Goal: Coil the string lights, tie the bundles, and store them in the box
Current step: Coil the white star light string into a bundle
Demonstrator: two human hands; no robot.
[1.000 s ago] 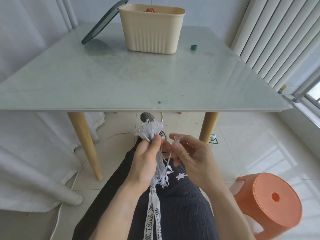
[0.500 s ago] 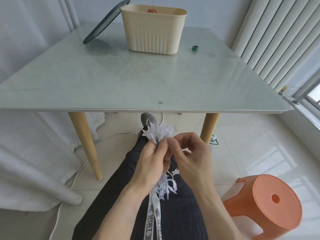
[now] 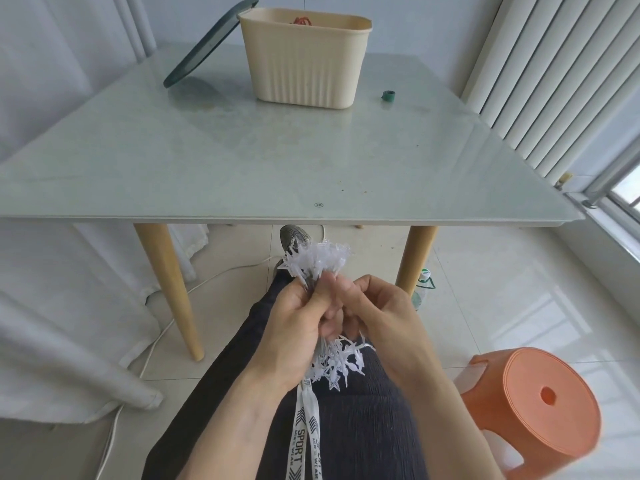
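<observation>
Both hands' fingers (image 3: 320,292) clasp the string lights (image 3: 322,261), a spiky white bundle of star bulbs.

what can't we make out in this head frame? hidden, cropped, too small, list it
- Head view: middle of the string lights is covered by the left hand and right hand; no telling if a tie is on.
- Box contents: the rim hides all but a bit of red.
- Small green item on the table: too small to identify.
- Orange stool: cut off at the bottom edge.
</observation>
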